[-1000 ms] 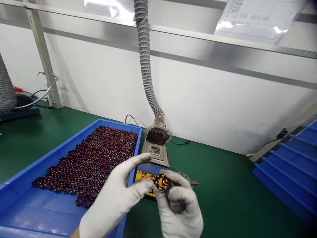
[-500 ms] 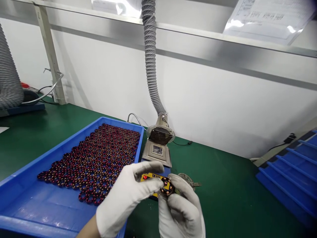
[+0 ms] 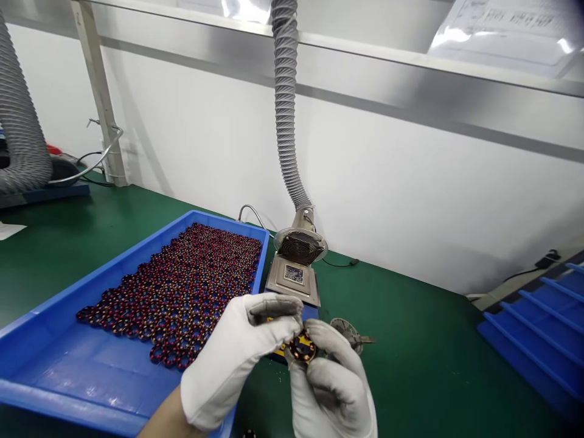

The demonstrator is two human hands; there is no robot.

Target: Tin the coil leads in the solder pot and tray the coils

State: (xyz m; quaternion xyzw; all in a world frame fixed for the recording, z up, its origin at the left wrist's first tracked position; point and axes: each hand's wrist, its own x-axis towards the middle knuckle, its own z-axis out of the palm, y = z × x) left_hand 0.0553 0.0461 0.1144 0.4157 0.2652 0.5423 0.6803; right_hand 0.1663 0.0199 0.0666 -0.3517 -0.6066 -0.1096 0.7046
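Both hands wear white gloves with greyed fingertips. My right hand [image 3: 335,377] grips a small black wound stator ring [image 3: 302,348] with copper-coloured spots between thumb and fingers. My left hand [image 3: 246,350] reaches in from the left, its thumb and fingertips pinched together at the ring's upper edge. Whether a fine wire lies between those fingertips I cannot make out. Just behind the hands stands a solder pot [image 3: 294,283] with a metal top; its yellow front panel is mostly covered by the hands. A round metal piece with a handle [image 3: 349,333] lies right of my right hand.
A blue tray [image 3: 114,380] on the left holds many similar rings in rows. A grey fume hose [image 3: 286,109] hangs down to a hood [image 3: 301,245] over the pot. Blue ribbed trays [image 3: 538,334] lean at the right. Another ring [image 3: 249,434] lies at the bottom edge.
My left fingertips have closed together at the ring's top, and the ring sits slightly lower and further left. The whole view has shifted a little; a ring now shows at the bottom edge.
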